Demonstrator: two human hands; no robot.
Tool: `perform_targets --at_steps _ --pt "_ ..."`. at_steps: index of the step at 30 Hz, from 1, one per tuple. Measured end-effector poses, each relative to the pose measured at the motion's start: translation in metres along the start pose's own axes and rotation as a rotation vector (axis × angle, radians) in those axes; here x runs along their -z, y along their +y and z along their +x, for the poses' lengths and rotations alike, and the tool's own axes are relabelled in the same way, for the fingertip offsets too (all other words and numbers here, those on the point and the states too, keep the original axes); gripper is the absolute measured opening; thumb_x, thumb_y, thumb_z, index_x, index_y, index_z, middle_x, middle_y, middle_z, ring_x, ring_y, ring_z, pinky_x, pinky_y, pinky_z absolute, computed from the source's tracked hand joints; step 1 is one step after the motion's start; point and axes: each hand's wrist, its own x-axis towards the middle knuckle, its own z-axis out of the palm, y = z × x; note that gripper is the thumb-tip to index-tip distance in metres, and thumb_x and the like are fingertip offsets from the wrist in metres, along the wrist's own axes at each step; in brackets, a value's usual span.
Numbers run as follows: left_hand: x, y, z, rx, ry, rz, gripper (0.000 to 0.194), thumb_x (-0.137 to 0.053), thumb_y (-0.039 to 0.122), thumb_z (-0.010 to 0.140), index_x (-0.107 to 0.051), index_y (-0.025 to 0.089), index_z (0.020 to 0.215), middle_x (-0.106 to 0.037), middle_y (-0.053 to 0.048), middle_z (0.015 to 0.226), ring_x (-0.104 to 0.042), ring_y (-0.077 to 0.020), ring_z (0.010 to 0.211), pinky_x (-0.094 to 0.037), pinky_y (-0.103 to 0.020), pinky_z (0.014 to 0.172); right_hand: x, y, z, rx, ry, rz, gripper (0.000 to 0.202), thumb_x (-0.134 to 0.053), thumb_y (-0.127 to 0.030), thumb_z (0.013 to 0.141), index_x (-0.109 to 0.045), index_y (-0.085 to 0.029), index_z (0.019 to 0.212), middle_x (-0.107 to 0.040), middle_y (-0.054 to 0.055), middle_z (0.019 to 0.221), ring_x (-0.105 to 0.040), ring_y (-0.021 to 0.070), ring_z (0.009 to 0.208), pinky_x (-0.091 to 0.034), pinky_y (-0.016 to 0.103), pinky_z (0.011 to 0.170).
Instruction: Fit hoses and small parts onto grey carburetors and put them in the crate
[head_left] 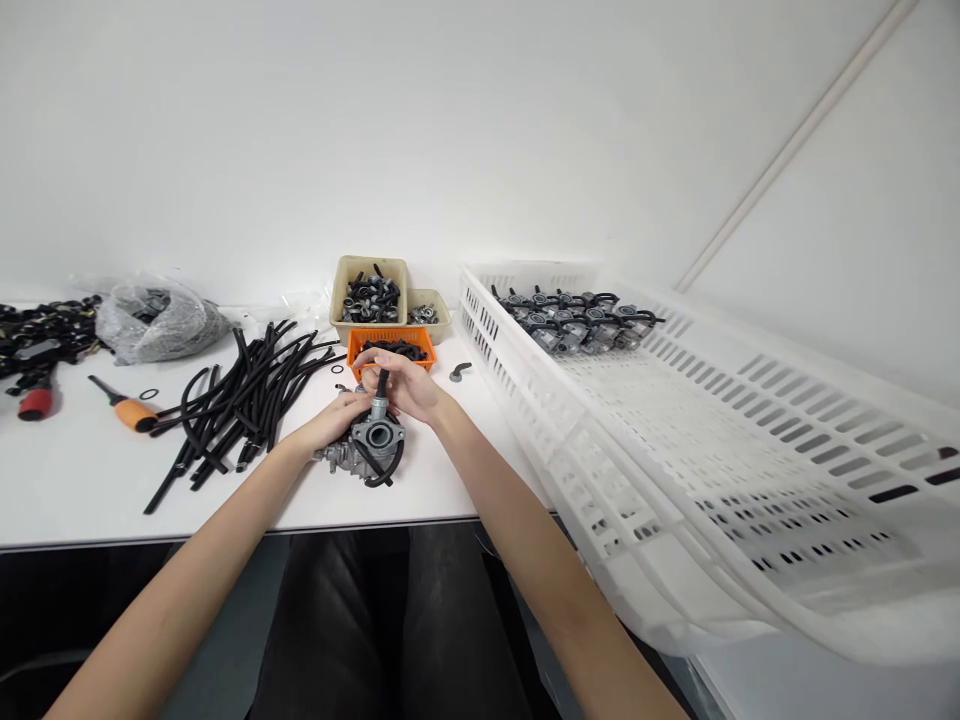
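Observation:
A grey metal carburetor (380, 434) with a black hose looped round its lower side rests on the white table near the front edge. My left hand (339, 418) is closed on its left upper side, fingers partly hidden behind the metal. Above it, my right hand (401, 385) has its fingers wrapped round the upright black rubber part (382, 384) on top of the carburetor. Just behind my hands sits an orange basket (430, 352) of small black parts. A small black elbow piece (460, 371) lies to the right of my right hand.
Black hoses (259, 395) are heaped on the left, beside an orange-handled tool (135, 414) and a red-handled one (35, 404). Behind stand a beige bin (339, 290) and a plastic bag (154, 325). A large white crate (570, 420) holding several carburetors (592, 325) fills the right.

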Motion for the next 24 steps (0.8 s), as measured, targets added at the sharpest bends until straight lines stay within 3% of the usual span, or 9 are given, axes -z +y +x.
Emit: perform_targets --at_steps 24 --pt "-0.0007 0.001 -0.0001 0.058 0.036 -0.007 0.045 -0.054 0.057 0.074 -0.069 0.014 0.076 -0.069 -0.007 0.079 -0.061 -0.0205 0.08 -0.047 -0.031 0.079 -0.0008 -0.0044 -0.0014 -0.05 0.012 0.039 0.023 -0.047 -0.035 0.082 -0.055 -0.018 0.095 -0.045 -0.004 0.059 -0.036 0.0098 0.043 -0.021 0.02 0.028"
